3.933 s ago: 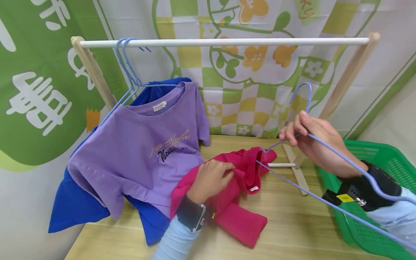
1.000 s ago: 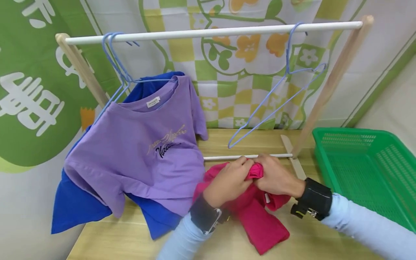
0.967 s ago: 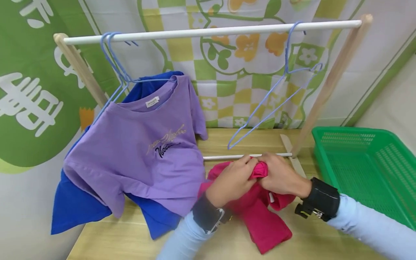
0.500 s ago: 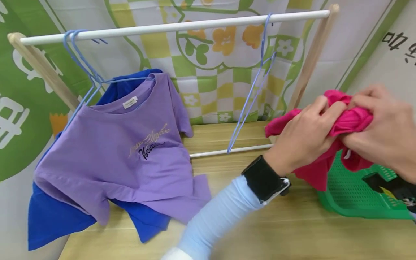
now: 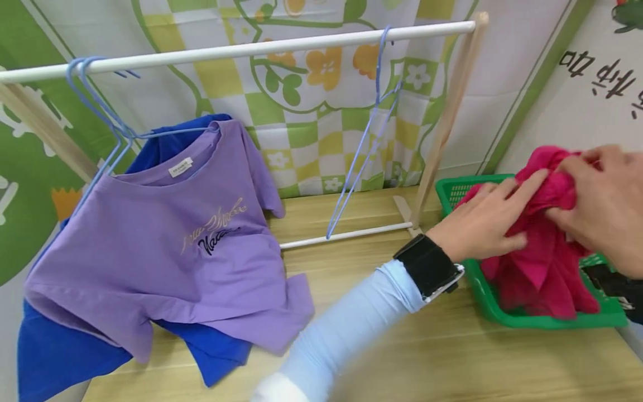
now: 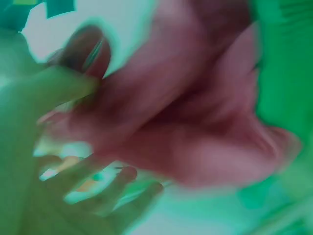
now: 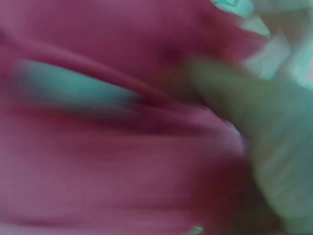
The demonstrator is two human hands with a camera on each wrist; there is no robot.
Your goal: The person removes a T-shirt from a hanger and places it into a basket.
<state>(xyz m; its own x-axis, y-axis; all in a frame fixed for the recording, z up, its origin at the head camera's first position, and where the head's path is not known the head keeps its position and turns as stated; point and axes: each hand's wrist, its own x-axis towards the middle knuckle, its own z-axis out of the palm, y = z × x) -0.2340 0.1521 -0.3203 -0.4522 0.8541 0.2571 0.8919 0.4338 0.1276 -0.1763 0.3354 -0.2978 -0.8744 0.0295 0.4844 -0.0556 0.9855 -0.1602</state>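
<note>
A magenta T-shirt (image 5: 540,251) hangs bunched over the green basket (image 5: 507,319) at the right, its lower folds inside the rim. My right hand (image 5: 610,206) grips its gathered top, thumb below the cloth; the right wrist view shows the thumb (image 7: 220,88) pressed on blurred magenta fabric. My left hand (image 5: 489,220) lies against the shirt's left side with fingers extended and thumb apart. Seen from the left wrist, these fingers (image 6: 112,191) are spread beside the cloth (image 6: 195,122), not closed round it.
A white rail (image 5: 251,50) on wooden posts spans the back. A purple T-shirt (image 5: 201,223) and a blue garment (image 5: 65,352) hang at its left on blue hangers. A bare blue hanger (image 5: 361,145) hangs near the right post (image 5: 447,123). Wooden tabletop (image 5: 402,346) lies below.
The hanger has come out of the shirt and onto the rail. Both hands have carried the magenta T-shirt right, from the table to the basket. The left hand's fingers have loosened from it.
</note>
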